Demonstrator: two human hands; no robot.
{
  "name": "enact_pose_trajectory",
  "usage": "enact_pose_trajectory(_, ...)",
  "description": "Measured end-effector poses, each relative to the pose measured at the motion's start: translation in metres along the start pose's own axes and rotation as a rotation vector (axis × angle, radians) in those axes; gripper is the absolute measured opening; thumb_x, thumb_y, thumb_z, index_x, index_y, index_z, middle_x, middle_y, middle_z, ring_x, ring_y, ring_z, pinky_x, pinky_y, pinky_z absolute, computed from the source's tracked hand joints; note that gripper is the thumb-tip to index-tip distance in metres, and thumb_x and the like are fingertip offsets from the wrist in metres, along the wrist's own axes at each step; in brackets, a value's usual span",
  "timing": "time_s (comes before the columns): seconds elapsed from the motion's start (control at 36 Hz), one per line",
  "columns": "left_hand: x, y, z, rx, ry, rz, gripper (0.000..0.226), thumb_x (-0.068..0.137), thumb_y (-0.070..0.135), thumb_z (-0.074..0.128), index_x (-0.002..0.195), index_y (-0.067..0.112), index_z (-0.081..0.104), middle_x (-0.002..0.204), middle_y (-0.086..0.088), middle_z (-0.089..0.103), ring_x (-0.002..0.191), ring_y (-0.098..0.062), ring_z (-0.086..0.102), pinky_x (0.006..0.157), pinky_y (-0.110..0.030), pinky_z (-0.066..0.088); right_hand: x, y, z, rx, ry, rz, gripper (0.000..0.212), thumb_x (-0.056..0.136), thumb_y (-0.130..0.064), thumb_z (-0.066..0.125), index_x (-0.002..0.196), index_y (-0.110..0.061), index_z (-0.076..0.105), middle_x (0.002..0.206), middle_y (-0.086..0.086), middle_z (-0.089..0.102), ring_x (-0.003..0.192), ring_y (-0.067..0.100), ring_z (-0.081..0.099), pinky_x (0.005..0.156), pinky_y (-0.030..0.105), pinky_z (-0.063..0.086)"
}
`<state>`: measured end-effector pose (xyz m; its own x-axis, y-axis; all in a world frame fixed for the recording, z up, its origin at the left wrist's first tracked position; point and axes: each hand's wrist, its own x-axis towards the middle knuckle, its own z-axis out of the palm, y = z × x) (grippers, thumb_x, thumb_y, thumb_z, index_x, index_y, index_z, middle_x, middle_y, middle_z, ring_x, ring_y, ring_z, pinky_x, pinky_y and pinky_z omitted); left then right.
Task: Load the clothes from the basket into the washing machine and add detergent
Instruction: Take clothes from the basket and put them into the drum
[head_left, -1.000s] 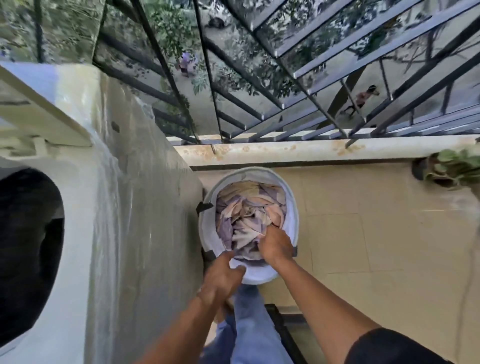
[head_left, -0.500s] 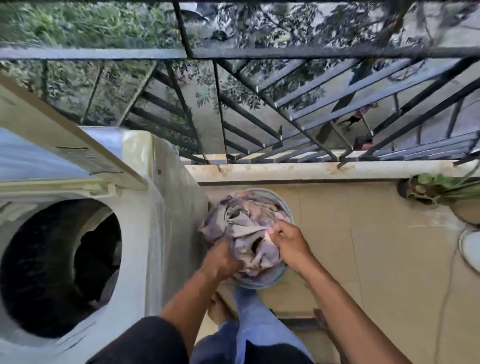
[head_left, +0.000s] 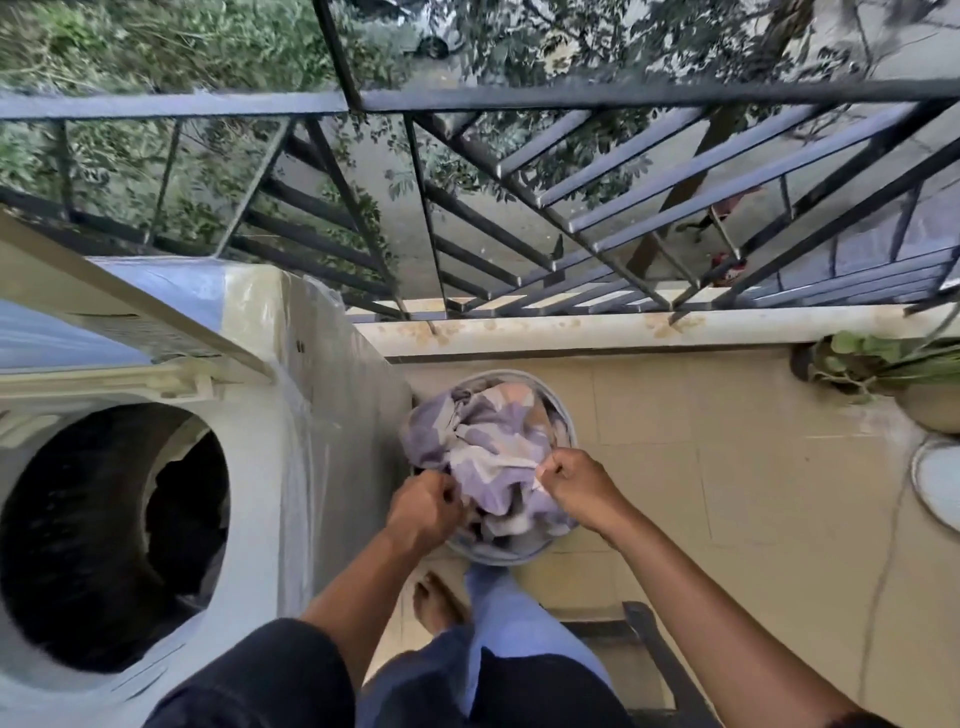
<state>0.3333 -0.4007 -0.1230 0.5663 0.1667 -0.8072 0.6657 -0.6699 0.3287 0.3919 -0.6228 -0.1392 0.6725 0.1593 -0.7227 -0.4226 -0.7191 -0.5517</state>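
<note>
Gripping the bundle of clothes (head_left: 488, 457) at its two near edges, we have the left hand (head_left: 423, 512) closed on the cloth at the basket's left side and the right hand (head_left: 574, 486) pinching a fold between curled fingers (head_left: 545, 470), both fists shut tight on fabric. The mauve and peach bundle sits heaped above the rim of the round basket (head_left: 563, 415), which stands on the tiled floor (head_left: 727, 493) just beside the right wall of the washing machine (head_left: 291, 467). Our worry is that we hold only two edges of a big, loose mass: lifted this way, the middle could sag and a trailing end could drag on the floor or snag the basket rim, tipping the light basket over. The drum opening (head_left: 104, 530) lies off to our left, past the machine's corner, so we judge the swing across must clear that edge, or cloth could catch and slide down the plastic-wrapped side. A bare foot (head_left: 434, 603) stands near the basket, and a dropped end could tangle under it. The railing (head_left: 467, 98) beyond is open-barred, though well apart from the load.
</note>
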Motion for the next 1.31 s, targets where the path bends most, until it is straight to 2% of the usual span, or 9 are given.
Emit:
enact_pose_trajectory(0.14, -0.025, 0.02, -0.027, 0.062, -0.062, 0.085, 0.036, 0.083, 0.017, 0.066, 0.052, 0.036, 0.065, 0.053, 0.024, 0.062, 0.058, 0.013, 0.058, 0.063, -0.012, 0.045, 0.01, -0.006, 0.01, -0.304, 0.041, -0.009, 0.014, 0.097, -0.024, 0.054, 0.095, -0.016, 0.065, 0.108, 0.013, 0.071, 0.102, 0.033, 0.066, 0.076, 0.033, 0.046)
enact_pose_trajectory(0.31, -0.022, 0.011, -0.035, 0.177, -0.049, 0.05, 0.015, 0.081, 0.034, 0.064, 0.078, 0.019, 0.067, 0.094, -0.006, 0.077, 0.099, -0.025, 0.072, 0.081, -0.029, 0.053, 0.005, -0.029, 0.011, -0.175, -0.071, 0.023, 0.036, 0.094, -0.013, 0.057, 0.06, -0.016, 0.044, 0.074, 0.007, 0.053, 0.077, 0.023, 0.054, 0.062, 0.031, 0.035)
enact_pose_trajectory(0.44, -0.037, 0.025, -0.039, 0.274, -0.126, 0.13, 0.064, 0.089, 0.049, 0.064, 0.144, 0.018, 0.052, 0.153, -0.001, 0.052, 0.136, -0.026, 0.053, 0.104, -0.026, 0.04, -0.025, -0.053, -0.003, 0.19, -0.213, -0.021, 0.04, 0.092, 0.012, 0.051, 0.063, -0.015, 0.056, 0.05, -0.014, 0.051, 0.052, 0.005, 0.045, 0.048, 0.015, 0.033)
enact_pose_trajectory(0.53, -0.047, 0.026, -0.04, 0.326, -0.131, 0.111, 0.059, 0.101, 0.036, 0.059, 0.154, 0.018, 0.041, 0.159, -0.003, 0.045, 0.144, -0.025, 0.046, 0.111, -0.027, 0.035, -0.05, -0.059, -0.016, 0.501, -0.373, -0.085, 0.044, 0.094, 0.016, 0.048, 0.063, -0.016, 0.051, 0.055, -0.01, 0.045, 0.052, 0.004, 0.037, 0.048, 0.015, 0.03)
enact_pose_trajectory(0.72, -0.045, -0.01, -0.045, 0.432, 0.036, 0.127, 0.035, 0.099, 0.024, 0.05, 0.128, 0.012, 0.064, 0.131, -0.017, 0.067, 0.122, -0.037, 0.063, 0.099, -0.041, 0.05, -0.069, -0.048, -0.037, 0.805, -0.636, -0.143, 0.018, 0.087, -0.011, 0.072, 0.092, 0.002, 0.061, 0.084, 0.009, 0.054, 0.071, 0.015, 0.051, 0.065, 0.026, 0.039)
enact_pose_trajectory(0.92, -0.054, 0.011, -0.075, 0.502, -0.025, 0.293, 0.03, 0.086, 0.022, 0.062, 0.114, 0.017, 0.072, 0.12, -0.012, 0.072, 0.11, -0.034, 0.068, 0.087, -0.033, 0.054, -0.067, -0.058, -0.026, 0.296, -0.104, -0.036, 0.024, 0.092, -0.002, 0.057, 0.072, -0.014, 0.06, 0.062, -0.001, 0.053, 0.061, 0.014, 0.044, 0.053, 0.024, 0.033)
enact_pose_trajectory(1.03, -0.065, 0.029, -0.094, 0.53, -0.028, 0.421, 0.019, 0.084, 0.02, 0.064, 0.098, 0.014, 0.076, 0.107, -0.012, 0.074, 0.102, -0.033, 0.068, 0.08, -0.029, 0.051, -0.063, -0.063, -0.011, -0.225, 0.254, 0.004, 0.015, 0.088, -0.033, 0.066, 0.097, -0.027, 0.056, 0.099, 0.003, 0.066, 0.093, 0.029, 0.063, 0.072, 0.032, 0.045)
enact_pose_trajectory(1.19, -0.101, 0.053, -0.125, 0.546, -0.178, 0.582, 0.026, 0.085, 0.02, 0.07, 0.065, 0.016, 0.055, 0.069, 0.0, 0.052, 0.073, -0.024, 0.05, 0.065, -0.025, 0.038, -0.088, -0.079, 0.001, -0.517, 0.263, -0.093, 0.051, 0.086, -0.025, 0.063, 0.132, -0.042, 0.05, 0.131, 0.004, 0.051, 0.12, 0.031, 0.05, 0.091, 0.037, 0.048)
enact_pose_trajectory(1.31, -0.135, 0.07, -0.146, 0.398, -0.353, 0.64, 0.011, 0.087, 0.009, 0.069, 0.081, -0.001, 0.069, 0.07, -0.003, 0.056, 0.066, -0.017, 0.05, 0.062, -0.028, 0.039, -0.102, -0.077, 0.01, -0.597, 0.204, -0.081, 0.057, 0.088, -0.026, 0.06, 0.139, -0.045, 0.046, 0.138, 0.005, 0.043, 0.125, 0.032, 0.042, 0.098, 0.041, 0.045)
